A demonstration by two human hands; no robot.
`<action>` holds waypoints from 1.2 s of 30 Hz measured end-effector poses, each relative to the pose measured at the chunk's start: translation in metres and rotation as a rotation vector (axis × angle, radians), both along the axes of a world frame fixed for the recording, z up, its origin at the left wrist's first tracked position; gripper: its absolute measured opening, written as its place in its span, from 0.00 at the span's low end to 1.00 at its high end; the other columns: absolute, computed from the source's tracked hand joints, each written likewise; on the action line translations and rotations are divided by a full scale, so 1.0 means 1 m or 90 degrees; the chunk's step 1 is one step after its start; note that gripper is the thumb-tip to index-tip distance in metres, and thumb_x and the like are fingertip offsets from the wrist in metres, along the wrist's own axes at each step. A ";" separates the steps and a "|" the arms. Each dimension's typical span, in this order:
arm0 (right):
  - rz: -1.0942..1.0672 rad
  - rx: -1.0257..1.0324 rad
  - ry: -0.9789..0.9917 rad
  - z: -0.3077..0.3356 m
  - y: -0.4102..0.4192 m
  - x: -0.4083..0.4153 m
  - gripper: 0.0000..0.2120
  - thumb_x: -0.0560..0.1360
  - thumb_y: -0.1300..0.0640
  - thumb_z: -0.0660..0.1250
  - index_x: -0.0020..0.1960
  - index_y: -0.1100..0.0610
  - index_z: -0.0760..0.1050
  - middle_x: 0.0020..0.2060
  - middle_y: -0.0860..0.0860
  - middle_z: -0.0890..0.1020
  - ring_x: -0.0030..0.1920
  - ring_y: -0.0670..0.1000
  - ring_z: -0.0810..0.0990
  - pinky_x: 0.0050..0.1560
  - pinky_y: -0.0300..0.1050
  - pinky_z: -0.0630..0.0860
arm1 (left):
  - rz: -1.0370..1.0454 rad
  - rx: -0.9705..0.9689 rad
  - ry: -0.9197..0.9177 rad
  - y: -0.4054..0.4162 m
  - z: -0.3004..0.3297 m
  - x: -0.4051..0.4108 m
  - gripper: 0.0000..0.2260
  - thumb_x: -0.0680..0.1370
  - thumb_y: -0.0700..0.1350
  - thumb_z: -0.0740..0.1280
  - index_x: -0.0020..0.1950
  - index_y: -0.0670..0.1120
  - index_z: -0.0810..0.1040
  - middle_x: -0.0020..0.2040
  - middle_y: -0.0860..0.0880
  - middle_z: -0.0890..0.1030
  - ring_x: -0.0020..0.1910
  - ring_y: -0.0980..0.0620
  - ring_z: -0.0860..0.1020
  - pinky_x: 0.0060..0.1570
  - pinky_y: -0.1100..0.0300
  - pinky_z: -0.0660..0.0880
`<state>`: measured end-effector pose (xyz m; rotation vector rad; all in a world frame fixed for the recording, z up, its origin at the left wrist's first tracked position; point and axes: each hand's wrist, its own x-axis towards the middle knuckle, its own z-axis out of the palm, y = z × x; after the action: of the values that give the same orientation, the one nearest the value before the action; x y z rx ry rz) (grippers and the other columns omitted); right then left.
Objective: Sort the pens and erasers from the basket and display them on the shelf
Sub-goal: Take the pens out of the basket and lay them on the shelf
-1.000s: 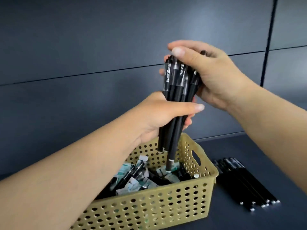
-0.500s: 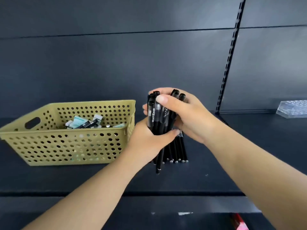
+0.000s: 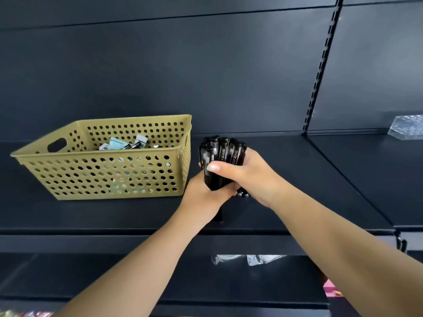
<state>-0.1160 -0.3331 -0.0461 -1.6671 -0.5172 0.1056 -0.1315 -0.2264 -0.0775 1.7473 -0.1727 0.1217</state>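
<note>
A bundle of several black pens stands upright just right of the olive perforated basket on the dark shelf. My left hand grips the bundle low down from the left. My right hand wraps around its upper half, thumb across the front. Tips of other black pens lying on the shelf peek out under my right hand. Inside the basket lie a few packaged erasers and a pen or two.
A dark back panel with a slotted upright rises behind. A clear plastic tray sits at the far right on the neighbouring shelf. A lower shelf holds clear packaging and something pink.
The pen bundle has come out from above the basket and down to the shelf at its right. Both hands stay on it. The view has pulled back and lowered.
</note>
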 end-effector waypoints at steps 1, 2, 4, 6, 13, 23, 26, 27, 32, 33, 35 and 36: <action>0.002 -0.006 0.013 0.002 -0.003 -0.001 0.10 0.66 0.54 0.74 0.45 0.51 0.76 0.42 0.51 0.83 0.39 0.53 0.80 0.30 0.46 0.73 | -0.041 0.002 0.011 0.000 0.003 0.000 0.06 0.72 0.37 0.70 0.41 0.48 0.78 0.35 0.53 0.81 0.33 0.62 0.79 0.37 0.68 0.75; -0.001 -0.005 0.031 0.004 -0.007 -0.001 0.13 0.64 0.54 0.75 0.46 0.54 0.76 0.47 0.58 0.83 0.39 0.59 0.79 0.29 0.50 0.74 | -0.099 -0.013 0.033 -0.002 0.007 -0.002 0.05 0.73 0.36 0.69 0.42 0.46 0.78 0.35 0.51 0.81 0.32 0.59 0.79 0.37 0.65 0.76; -0.009 0.006 0.078 0.012 -0.018 -0.002 0.17 0.58 0.52 0.78 0.44 0.57 0.78 0.50 0.66 0.80 0.44 0.71 0.78 0.41 0.68 0.75 | -0.228 -0.069 0.106 -0.008 0.017 -0.005 0.04 0.73 0.35 0.67 0.44 0.43 0.77 0.35 0.49 0.82 0.32 0.55 0.80 0.36 0.62 0.77; -0.012 0.067 0.131 0.017 -0.030 -0.002 0.07 0.60 0.55 0.76 0.37 0.54 0.82 0.45 0.61 0.83 0.49 0.66 0.79 0.55 0.66 0.72 | -0.349 -0.118 0.185 -0.016 0.028 -0.007 0.04 0.71 0.36 0.67 0.45 0.41 0.76 0.34 0.47 0.82 0.34 0.52 0.81 0.35 0.61 0.78; -0.148 0.154 0.272 0.014 -0.067 0.000 0.07 0.71 0.63 0.68 0.33 0.60 0.78 0.30 0.53 0.82 0.32 0.49 0.81 0.35 0.41 0.78 | -0.443 -0.071 0.325 -0.052 0.033 0.008 0.10 0.72 0.43 0.66 0.50 0.40 0.77 0.42 0.42 0.82 0.42 0.47 0.82 0.48 0.54 0.79; -0.321 0.146 0.400 0.005 -0.127 0.053 0.06 0.71 0.65 0.69 0.36 0.60 0.75 0.26 0.52 0.80 0.25 0.47 0.80 0.37 0.43 0.80 | 0.077 0.185 -0.022 -0.032 0.002 0.055 0.07 0.78 0.50 0.61 0.54 0.52 0.76 0.53 0.59 0.78 0.56 0.60 0.74 0.53 0.69 0.67; -0.320 0.047 0.430 -0.008 -0.120 0.073 0.04 0.69 0.65 0.70 0.39 0.61 0.75 0.26 0.54 0.81 0.27 0.50 0.81 0.38 0.45 0.80 | 0.086 0.348 0.023 -0.031 -0.012 0.083 0.21 0.80 0.52 0.56 0.72 0.47 0.64 0.73 0.48 0.63 0.73 0.51 0.58 0.69 0.59 0.54; -0.324 0.033 0.428 -0.013 -0.115 0.081 0.05 0.69 0.66 0.71 0.40 0.61 0.75 0.28 0.55 0.81 0.30 0.51 0.81 0.40 0.46 0.81 | 0.071 0.396 0.051 -0.033 -0.015 0.088 0.24 0.80 0.54 0.54 0.75 0.48 0.58 0.76 0.47 0.56 0.75 0.51 0.51 0.71 0.57 0.49; -0.392 -0.122 0.304 -0.037 -0.093 0.110 0.22 0.66 0.57 0.75 0.56 0.62 0.73 0.48 0.55 0.79 0.49 0.54 0.78 0.51 0.47 0.75 | -0.015 0.502 0.105 -0.038 -0.029 0.093 0.25 0.81 0.56 0.48 0.76 0.50 0.49 0.77 0.49 0.46 0.75 0.54 0.43 0.71 0.56 0.45; -0.392 -0.157 0.265 -0.042 -0.091 0.114 0.22 0.67 0.56 0.74 0.56 0.61 0.72 0.49 0.54 0.79 0.50 0.53 0.78 0.49 0.46 0.74 | -0.025 0.514 0.097 -0.039 -0.031 0.092 0.25 0.81 0.56 0.47 0.76 0.49 0.49 0.77 0.49 0.46 0.75 0.54 0.43 0.71 0.57 0.45; -0.386 -0.211 0.216 -0.051 -0.087 0.118 0.21 0.67 0.55 0.73 0.56 0.60 0.73 0.49 0.54 0.80 0.49 0.53 0.79 0.50 0.46 0.76 | -0.033 0.505 0.087 -0.039 -0.032 0.092 0.23 0.82 0.53 0.46 0.76 0.49 0.49 0.77 0.50 0.46 0.75 0.55 0.43 0.71 0.59 0.43; -0.380 -0.229 0.209 -0.053 -0.086 0.118 0.20 0.68 0.54 0.73 0.56 0.60 0.73 0.49 0.54 0.80 0.48 0.53 0.79 0.51 0.47 0.77 | -0.035 0.495 0.083 -0.039 -0.031 0.092 0.23 0.82 0.52 0.45 0.76 0.49 0.50 0.77 0.51 0.47 0.75 0.56 0.43 0.70 0.60 0.43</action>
<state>0.0023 -0.4195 -0.0989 -2.0391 0.2725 0.0307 -0.0397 -0.2649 -0.1089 2.5127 -0.1857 -0.1206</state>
